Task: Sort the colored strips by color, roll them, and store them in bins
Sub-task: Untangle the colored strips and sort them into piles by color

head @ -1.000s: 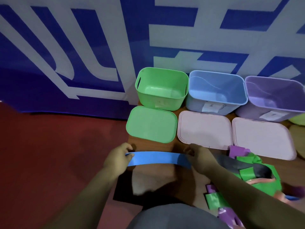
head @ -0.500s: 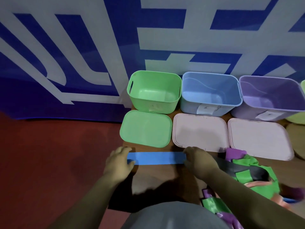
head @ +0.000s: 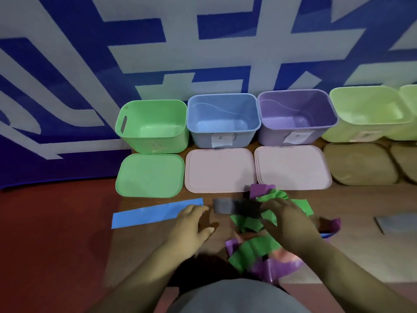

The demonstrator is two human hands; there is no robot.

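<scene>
**Blue strip laid flat, crosswise in front of the green lid**

The blue strip (head: 153, 213) lies flat on the table (head: 365, 199), just in front of the green lid (head: 150, 175). Its long axis runs left to right, slightly slanted: the left end sits nearer the person and the right end points farther away, toward the pink lid (head: 220, 170).

The left hand (head: 191, 224) covers the strip's right end, fingers loosely extended and thumb held apart, pinching nothing.

The right hand (head: 286, 222) is over the pile of green and purple strips (head: 248, 222). A dark grey strip (head: 234, 206) juts leftward from under its fingers, also lying crosswise. Blur hides whether the fingers pinch it or only lie on it.

Behind the lids the green bin (head: 153, 127), blue bin (head: 223, 120) and purple bin (head: 295, 116) stand upright in a row, touching side by side.
</scene>
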